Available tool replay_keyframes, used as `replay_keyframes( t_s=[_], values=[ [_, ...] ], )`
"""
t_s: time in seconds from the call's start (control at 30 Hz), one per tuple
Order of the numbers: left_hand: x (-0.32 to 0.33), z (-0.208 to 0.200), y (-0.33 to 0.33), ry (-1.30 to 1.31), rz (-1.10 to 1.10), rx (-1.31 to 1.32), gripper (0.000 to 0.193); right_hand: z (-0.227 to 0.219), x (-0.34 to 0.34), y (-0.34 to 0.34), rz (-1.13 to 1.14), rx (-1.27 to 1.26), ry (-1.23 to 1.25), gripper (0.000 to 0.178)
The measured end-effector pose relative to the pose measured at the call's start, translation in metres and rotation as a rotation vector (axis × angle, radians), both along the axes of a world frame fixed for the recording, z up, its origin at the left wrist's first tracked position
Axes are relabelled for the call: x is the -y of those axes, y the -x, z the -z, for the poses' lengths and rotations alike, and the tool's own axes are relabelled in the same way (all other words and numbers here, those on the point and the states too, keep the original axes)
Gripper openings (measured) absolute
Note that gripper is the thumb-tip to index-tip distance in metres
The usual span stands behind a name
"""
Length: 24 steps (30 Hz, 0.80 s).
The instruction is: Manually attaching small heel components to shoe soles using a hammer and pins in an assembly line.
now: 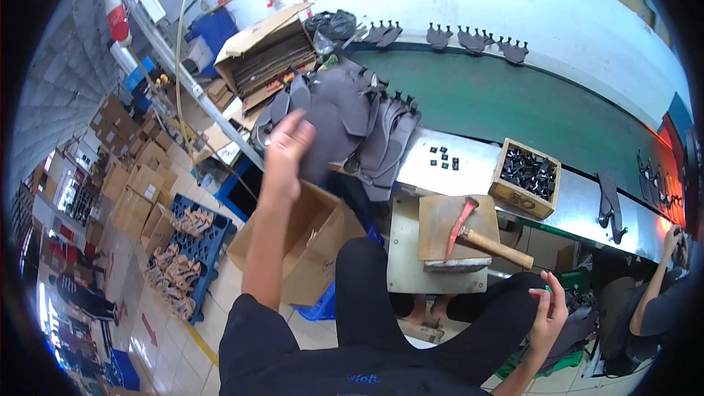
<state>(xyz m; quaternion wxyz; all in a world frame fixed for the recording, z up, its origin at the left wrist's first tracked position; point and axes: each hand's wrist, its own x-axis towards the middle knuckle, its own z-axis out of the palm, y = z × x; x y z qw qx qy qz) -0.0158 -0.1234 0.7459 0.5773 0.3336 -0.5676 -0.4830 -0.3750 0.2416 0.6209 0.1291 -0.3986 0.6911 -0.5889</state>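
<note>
My left hand (289,150) is raised at the near left side of a heap of flat grey pieces (341,106) with small black fittings on their ends. Its fingers are stretched and slightly blurred; I make out nothing in them. Motion also smears part of the heap beside it. Over my right knee, my right hand (548,315) is lifted with fingers apart and looks bare. In front of me a hammer (488,242) with a red head and wooden handle lies on a square block (438,231), on a pale stand (403,249).
A wooden box (522,205) of small black parts stands on the metal bench edge, with several black bits (444,158) beside it. Behind runs a green conveyor belt (477,92) carrying grey pieces. A cardboard carton (315,268) stands below my left arm. A co-worker's arm (654,286) is at right.
</note>
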Motion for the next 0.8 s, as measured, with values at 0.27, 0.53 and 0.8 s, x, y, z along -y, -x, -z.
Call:
replay_keyframes(
  t_s=[0.27,0.53,0.8],
  values=[
    [0.268,0.038,-0.032,0.36,-0.276,0.923,0.066,0.02,-0.013,0.062,0.19,0.069,-0.03,0.028],
    [0.319,0.051,-0.122,0.303,-0.329,1.164,0.054,0.074,0.007,0.339,0.924,-0.511,-0.233,0.054],
    [0.164,0.016,0.005,0.968,-0.665,1.346,0.04,0.038,0.063,0.357,1.081,-0.88,-0.097,0.015]
  ],
)
